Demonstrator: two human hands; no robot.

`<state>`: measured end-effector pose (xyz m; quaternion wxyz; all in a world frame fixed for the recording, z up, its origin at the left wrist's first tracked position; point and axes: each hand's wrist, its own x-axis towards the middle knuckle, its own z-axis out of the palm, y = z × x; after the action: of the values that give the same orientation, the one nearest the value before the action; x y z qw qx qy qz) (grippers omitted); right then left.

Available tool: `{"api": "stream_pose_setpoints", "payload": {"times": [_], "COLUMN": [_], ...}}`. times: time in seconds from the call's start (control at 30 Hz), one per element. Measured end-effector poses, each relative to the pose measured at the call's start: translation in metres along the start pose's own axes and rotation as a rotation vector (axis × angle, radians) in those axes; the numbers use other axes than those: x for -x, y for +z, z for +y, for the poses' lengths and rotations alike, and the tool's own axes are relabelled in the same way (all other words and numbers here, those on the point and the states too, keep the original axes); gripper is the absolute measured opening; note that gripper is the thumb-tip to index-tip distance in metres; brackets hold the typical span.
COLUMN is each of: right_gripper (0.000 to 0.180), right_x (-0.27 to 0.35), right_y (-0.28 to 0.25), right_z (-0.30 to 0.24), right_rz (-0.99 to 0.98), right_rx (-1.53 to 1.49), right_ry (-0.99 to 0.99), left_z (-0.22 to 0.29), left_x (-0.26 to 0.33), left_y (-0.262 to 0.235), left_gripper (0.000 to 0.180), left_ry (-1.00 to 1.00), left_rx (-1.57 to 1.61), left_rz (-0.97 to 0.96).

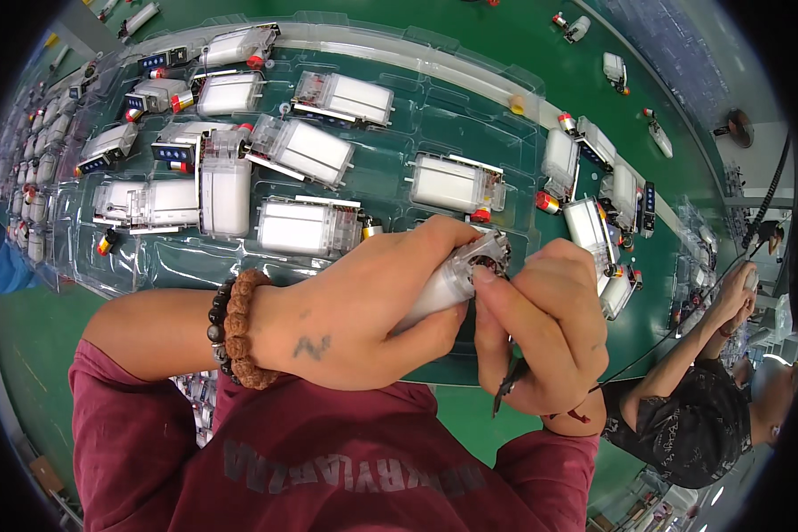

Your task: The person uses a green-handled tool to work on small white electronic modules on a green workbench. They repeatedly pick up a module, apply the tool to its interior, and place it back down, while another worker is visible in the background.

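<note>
My left hand (355,306) is closed around a small device (434,297), a white block with a clear plastic end that points up and to the right. Against that clear end, my right hand (550,328) presses its thumb and index finger. A dark pointed hand tool (505,390) with a green part is tucked under the curled fingers of my right hand; its exact kind is not clear. What the right fingertips pinch is hidden. Just beyond my hands, a similar white device (448,184) lies in a clear plastic tray (386,146).
Several like devices, some with red-and-yellow cylinders and blue-marked boards, lie in the tray and in a pile (585,222) on the right. More trays (40,168) are stacked at far left. A co-worker (683,417) works at the right, near a dark cable (771,191).
</note>
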<state>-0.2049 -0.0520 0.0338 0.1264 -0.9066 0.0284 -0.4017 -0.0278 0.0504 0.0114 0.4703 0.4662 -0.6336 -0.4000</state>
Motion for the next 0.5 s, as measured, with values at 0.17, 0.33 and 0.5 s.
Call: {"api": "stream_pose_setpoints", "payload": {"times": [0.17,0.33,0.5], "right_gripper": [0.048,0.046,0.043], "right_x": [0.002,0.001,0.0009], "right_y": [0.0023,0.0013,0.0043], "right_z": [-0.0009,-0.0006,0.0021], "right_rz": [0.0,-0.029,0.012], "right_rx": [-0.012,-0.069,-0.129], "right_ry": [-0.013,0.017,0.066], "left_z": [0.0024,0.0032,0.0032], "left_x": [0.0004,-0.0005,-0.0011], "left_y": [-0.0016,-0.0016,-0.0015], "left_gripper": [0.049,0.048,0.046], "left_ry": [-0.05,-0.019,-0.015], "left_rx": [0.018,-0.006,-0.023], "left_rz": [-0.019,-0.005,-0.005]}}
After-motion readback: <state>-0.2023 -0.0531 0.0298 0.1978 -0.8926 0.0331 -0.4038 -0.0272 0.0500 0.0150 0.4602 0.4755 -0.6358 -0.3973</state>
